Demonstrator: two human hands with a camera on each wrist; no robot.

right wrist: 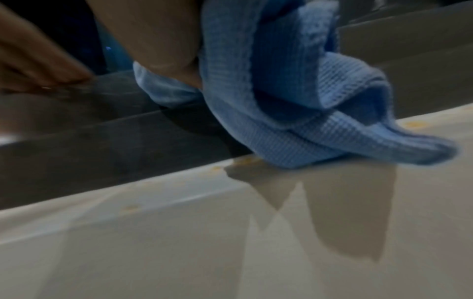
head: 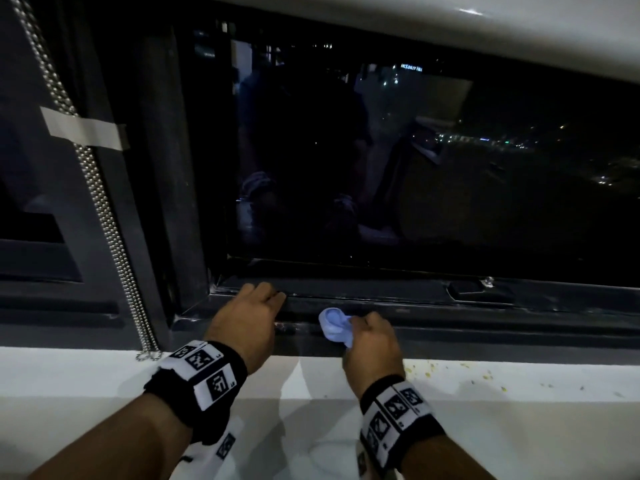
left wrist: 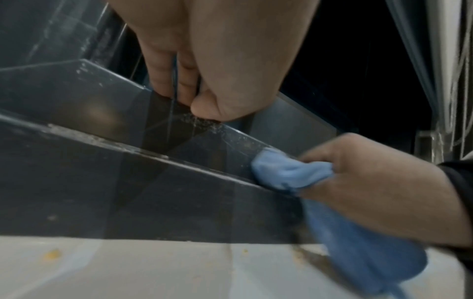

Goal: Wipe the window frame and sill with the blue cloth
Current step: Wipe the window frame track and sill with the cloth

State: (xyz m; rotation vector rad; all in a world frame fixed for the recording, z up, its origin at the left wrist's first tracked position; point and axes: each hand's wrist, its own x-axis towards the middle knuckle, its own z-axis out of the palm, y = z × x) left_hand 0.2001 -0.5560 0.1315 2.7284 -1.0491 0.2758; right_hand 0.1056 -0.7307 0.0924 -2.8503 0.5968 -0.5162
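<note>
The blue cloth [head: 332, 323] is bunched in my right hand [head: 370, 337], which grips it and presses its rounded end into the channel of the dark window frame [head: 467, 308]. A loose tail of the cloth [right wrist: 358, 141] trails onto the white sill [head: 485, 396]. In the left wrist view the cloth [left wrist: 286, 172] lies against the frame's inner rail [left wrist: 102, 182]. My left hand [head: 252, 317] is to the left of the cloth, holding nothing. Its fingertips [left wrist: 174, 85] rest on the frame's ledge, and dusty specks lie by the thumb.
Yellowish crumbs [head: 485, 374] dot the sill to the right. A bead chain [head: 100, 202], taped [head: 86, 128] to the left upright, hangs down to the sill. A latch [head: 467, 287] sits on the frame's bottom rail further right. The dark glass pane [head: 381, 168] stands behind.
</note>
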